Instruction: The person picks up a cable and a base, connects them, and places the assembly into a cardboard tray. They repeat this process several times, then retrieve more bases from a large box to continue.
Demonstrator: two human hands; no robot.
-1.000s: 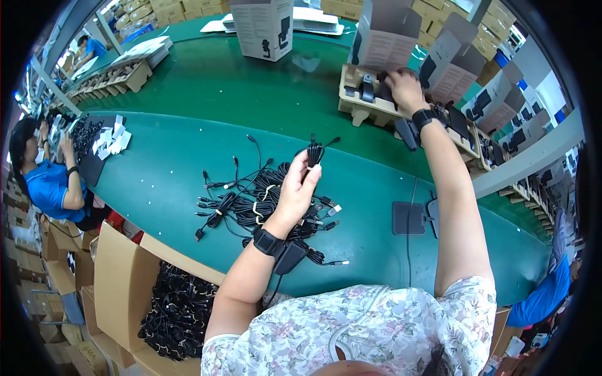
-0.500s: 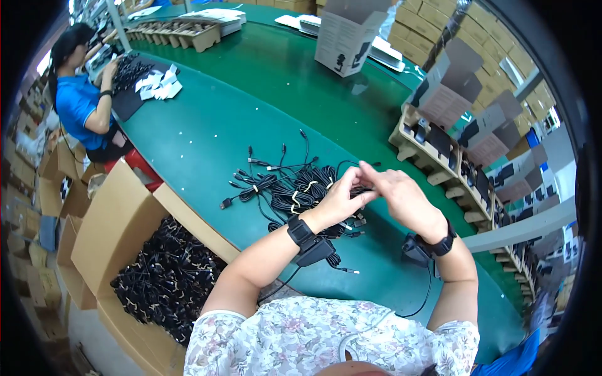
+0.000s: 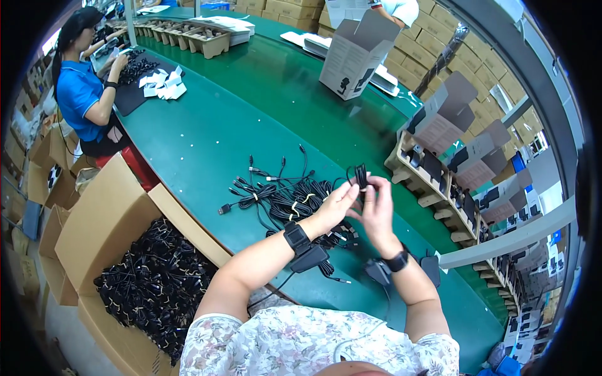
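My two hands meet above the pile of bundled black cables [image 3: 285,200] lying on the green counter [image 3: 207,144]. My left hand [image 3: 335,203] and my right hand [image 3: 376,210] together grip one small coiled black cable [image 3: 360,175], which is raised clear of the pile — the coil stands upright between my fingertips, just right of the pile's far edge. Both hands are closed on this coil; each wrist carries a black strap with a small black unit attached.

Left of the pile and below the counter's edge, an open brown cardboard box [image 3: 100,219] holds a heap of more black cables. Right of the pile, a brown cardboard tray [image 3: 433,188] holds dark items in compartments. Beyond the pile stands an open grey carton [image 3: 357,53] — far left, a person in a blue shirt [image 3: 78,94] works at the same counter.
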